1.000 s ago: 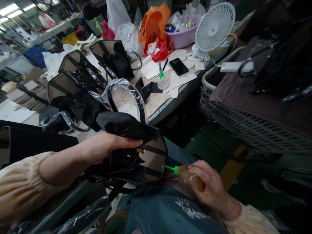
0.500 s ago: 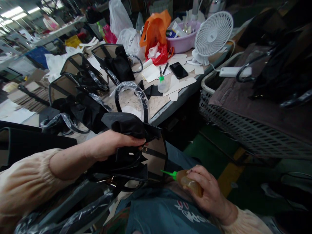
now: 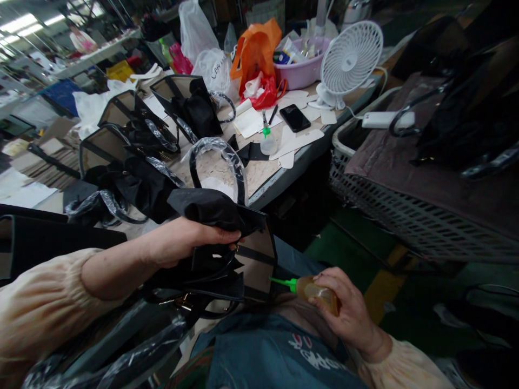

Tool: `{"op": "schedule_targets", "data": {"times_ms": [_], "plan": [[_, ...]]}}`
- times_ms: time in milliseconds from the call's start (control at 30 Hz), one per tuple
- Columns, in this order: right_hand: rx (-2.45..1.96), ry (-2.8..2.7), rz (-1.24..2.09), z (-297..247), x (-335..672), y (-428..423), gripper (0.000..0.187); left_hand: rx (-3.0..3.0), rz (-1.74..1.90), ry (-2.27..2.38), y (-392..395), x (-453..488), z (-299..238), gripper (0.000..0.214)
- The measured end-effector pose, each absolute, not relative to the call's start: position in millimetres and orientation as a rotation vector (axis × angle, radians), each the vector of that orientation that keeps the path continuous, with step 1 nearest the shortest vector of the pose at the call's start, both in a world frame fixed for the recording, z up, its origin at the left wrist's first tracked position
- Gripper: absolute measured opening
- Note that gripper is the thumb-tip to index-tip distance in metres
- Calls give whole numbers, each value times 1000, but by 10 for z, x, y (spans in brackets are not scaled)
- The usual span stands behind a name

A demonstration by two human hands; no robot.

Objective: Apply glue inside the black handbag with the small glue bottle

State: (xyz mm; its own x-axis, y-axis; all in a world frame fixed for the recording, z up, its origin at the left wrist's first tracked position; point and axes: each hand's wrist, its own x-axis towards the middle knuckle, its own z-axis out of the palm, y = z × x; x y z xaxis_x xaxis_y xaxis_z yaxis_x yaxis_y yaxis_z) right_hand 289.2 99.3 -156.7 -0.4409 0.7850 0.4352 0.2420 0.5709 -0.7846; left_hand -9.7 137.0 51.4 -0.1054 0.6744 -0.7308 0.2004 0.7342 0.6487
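Nearest the camera, a glue bottle [image 3: 318, 292] is gripped in the right hand [image 3: 348, 316], fingers curled around its amber body. Its green nozzle [image 3: 284, 282] is pointed left at the lower right edge of a bag [image 3: 253, 259], just short of touching or barely touching; which cannot be told. The bag is held over the lap, off the table's near edge. The left hand [image 3: 182, 243] is closed on the bag's top, with black fabric [image 3: 211, 208] pinched between thumb and fingers. A plastic-wrapped handle [image 3: 225, 156] is seen standing up from the bag in an arch.

On the table [image 3: 263, 175] behind, 3 similar bags [image 3: 121, 162] are lined along the left side. Near the right edge, a small bottle [image 3: 268, 141] with a green cap is stood upright, with a phone [image 3: 295, 117] just beyond it and pale card pieces [image 3: 298, 141] beside both. At the far right corner, a white fan [image 3: 351, 56] is placed, with a purple tub [image 3: 302, 70] and an orange sack [image 3: 255, 48] to its left. A mesh basket [image 3: 385, 194] is set right of the table.
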Motion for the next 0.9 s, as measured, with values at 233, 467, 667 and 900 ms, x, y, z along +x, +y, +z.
{"op": "schedule_targets", "data": {"times_ms": [233,467,667,900], "plan": [[-828,-1972,962,-1601,2884,883,19,716,429,1662,1420,-64,504,38],[-858,-1922,805,-1628,2900,1027,29,750,453,1641,1433,-51,507,30],[-722,-2064,816,-1487,2929,997,28,756,452,1646,1443,-17,535,24],[-814,-1969,780,-1498,2911,1074,28,757,473,1613,1436,-9,547,17]]}}
